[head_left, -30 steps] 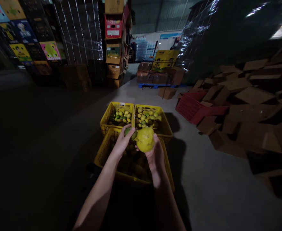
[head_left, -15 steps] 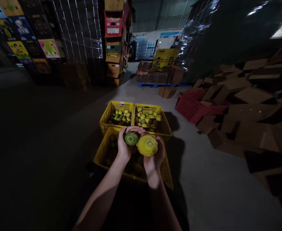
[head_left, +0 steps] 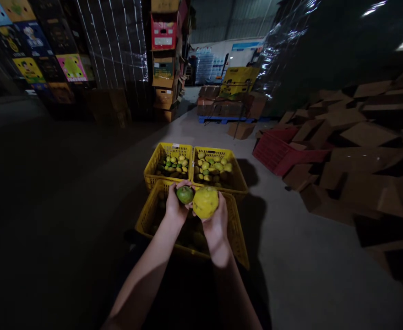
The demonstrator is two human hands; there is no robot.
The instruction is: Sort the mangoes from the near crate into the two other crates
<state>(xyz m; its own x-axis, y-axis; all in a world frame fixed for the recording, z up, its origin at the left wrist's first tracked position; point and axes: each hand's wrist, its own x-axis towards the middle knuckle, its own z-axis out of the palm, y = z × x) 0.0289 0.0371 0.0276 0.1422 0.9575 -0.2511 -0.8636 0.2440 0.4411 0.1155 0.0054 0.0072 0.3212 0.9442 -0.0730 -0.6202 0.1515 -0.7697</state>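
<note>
My left hand [head_left: 174, 206] is closed round a small green lemon [head_left: 185, 195], which rests in the palm with its end facing me. Beside it, my right hand [head_left: 218, 217] grips a larger, bumpy yellow lemon [head_left: 205, 202]. The two fruits are side by side, nearly touching. Both hands are over the near yellow crate [head_left: 240, 233], whose fruit lies in deep shadow. Just beyond, the back left crate [head_left: 149, 173] holds green and yellow lemons [head_left: 174, 164]. Mostly yellow lemons [head_left: 215, 167] lie in the back right crate [head_left: 239, 179].
A red crate [head_left: 273, 153] lies among a heap of flattened cardboard [head_left: 362, 151] on the right. Stacked cartons [head_left: 163, 68] and wrapped pallets stand behind. A blue pallet [head_left: 222, 119] carries boxes and a yellow carton [head_left: 239, 81]. Grey floor [head_left: 291, 256] surrounds the crates.
Both lemons have been turned in my hands, so other sides face me. The yellow lemon has moved slightly left and up, closer to the green one.
</note>
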